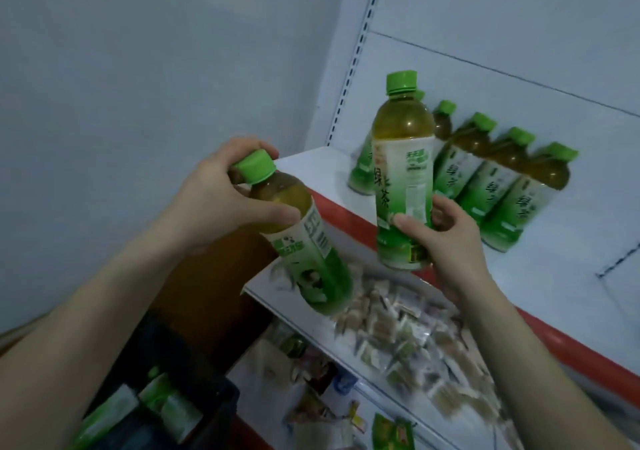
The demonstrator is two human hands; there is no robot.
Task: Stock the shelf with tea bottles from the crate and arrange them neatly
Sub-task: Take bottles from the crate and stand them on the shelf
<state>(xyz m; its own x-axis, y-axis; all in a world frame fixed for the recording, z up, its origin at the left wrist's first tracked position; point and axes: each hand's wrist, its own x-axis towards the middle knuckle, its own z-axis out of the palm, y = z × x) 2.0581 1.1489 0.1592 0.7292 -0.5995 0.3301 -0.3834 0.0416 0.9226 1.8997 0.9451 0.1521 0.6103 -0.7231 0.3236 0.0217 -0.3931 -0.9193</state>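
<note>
the left hand clamps a tilted tea bottle at its shoulder, cap up-left, base down-right. the right hand clamps an upright bottle low on its label, cap up, before the shelf and its bottle row.

Head-worn view, forward and down, close over the shelf.

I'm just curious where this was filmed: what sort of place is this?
Probably a small shop. White shelving with a red edge strip holds a row of identical tea bottles, small wrapped snacks lie heaped on the shelf below, and each hand holds another bottle for stocking.
</note>
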